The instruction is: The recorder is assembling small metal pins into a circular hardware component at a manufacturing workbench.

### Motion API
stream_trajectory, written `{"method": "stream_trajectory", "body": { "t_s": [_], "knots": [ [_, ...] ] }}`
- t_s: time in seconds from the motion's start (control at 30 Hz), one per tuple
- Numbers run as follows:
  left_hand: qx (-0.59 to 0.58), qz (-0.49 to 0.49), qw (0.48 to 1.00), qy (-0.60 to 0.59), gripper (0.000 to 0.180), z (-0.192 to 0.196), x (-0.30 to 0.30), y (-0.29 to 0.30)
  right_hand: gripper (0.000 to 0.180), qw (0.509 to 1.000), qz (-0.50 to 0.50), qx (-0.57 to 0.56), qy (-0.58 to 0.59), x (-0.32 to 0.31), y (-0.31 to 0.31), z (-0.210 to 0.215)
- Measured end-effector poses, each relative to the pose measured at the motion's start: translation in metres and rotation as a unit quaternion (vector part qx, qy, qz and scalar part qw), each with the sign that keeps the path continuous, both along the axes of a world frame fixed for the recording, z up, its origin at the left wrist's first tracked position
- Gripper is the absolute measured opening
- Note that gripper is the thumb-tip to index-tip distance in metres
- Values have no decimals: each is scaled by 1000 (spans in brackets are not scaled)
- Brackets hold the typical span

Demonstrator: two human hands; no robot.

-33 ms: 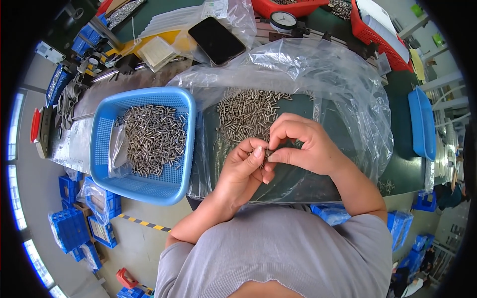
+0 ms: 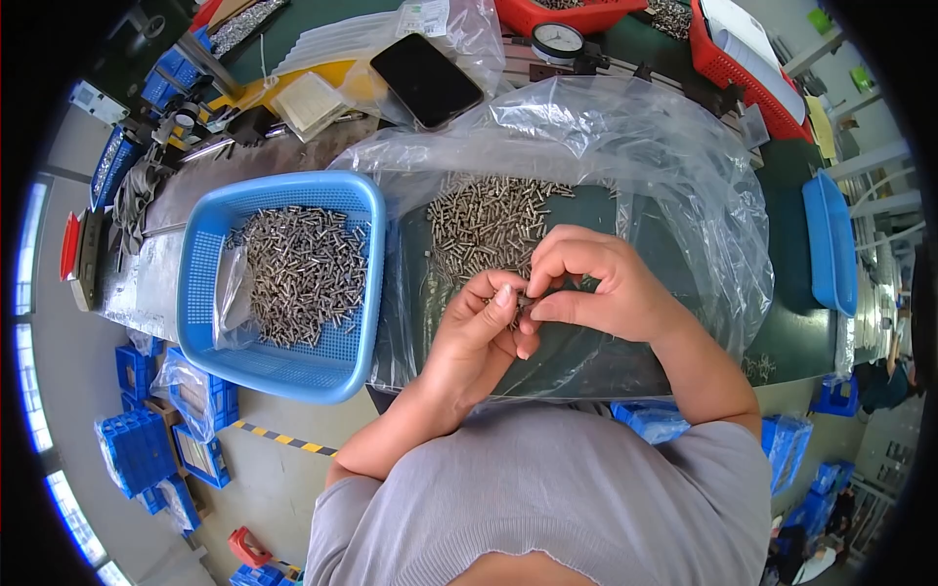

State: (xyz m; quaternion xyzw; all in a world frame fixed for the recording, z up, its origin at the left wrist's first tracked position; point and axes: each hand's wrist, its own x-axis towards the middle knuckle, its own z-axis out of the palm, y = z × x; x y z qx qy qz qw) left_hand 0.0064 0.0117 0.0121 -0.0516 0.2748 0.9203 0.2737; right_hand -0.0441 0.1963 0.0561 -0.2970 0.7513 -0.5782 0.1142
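Observation:
Fingers of my left hand are closed in a pinch, with small metal pins partly showing at the tips. My right hand meets it from the right, its thumb and forefinger closed on a small metal pin. The fingertips hide most of what is held. Just beyond the hands lies a heap of short metal pins on a clear plastic bag spread over the green tabletop. To the left stands a blue perforated basket, which holds many similar pins and a piece of clear plastic.
A black phone lies beyond the bag, near a dial gauge. Red baskets stand at the far right, a blue tray at the right edge. Blue crates sit on the floor at left.
My right fingertips have shifted very slightly at the pinched pin. Both hands otherwise keep their places, and the basket and heap look the same.

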Motion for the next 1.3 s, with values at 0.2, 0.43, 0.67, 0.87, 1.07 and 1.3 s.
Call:
{"method": "stream_trajectory", "body": {
  "t_s": [0.2,0.43,0.67,0.87,1.07,1.3],
  "knots": [
    [44,15,999,21,18,-1,-3,0,7,987,-141,69,22,-14,13,-6],
    [49,15,998,21,16,-1,-2,-1,14,946,-98,231,206,-18,12,-21],
    [48,14,999,22,16,-1,-2,-1,10,958,-76,212,176,-20,14,-17],
    [52,8,999,14,15,-2,-3,-2,7,997,-15,39,-60,-5,6,3],
    [39,9,999,2,14,2,-1,0,8,996,-5,7,-92,-1,0,2],
    [20,15,999,-21,13,5,-1,0,9,999,-7,27,-33,1,-3,-2]
  ]
}}
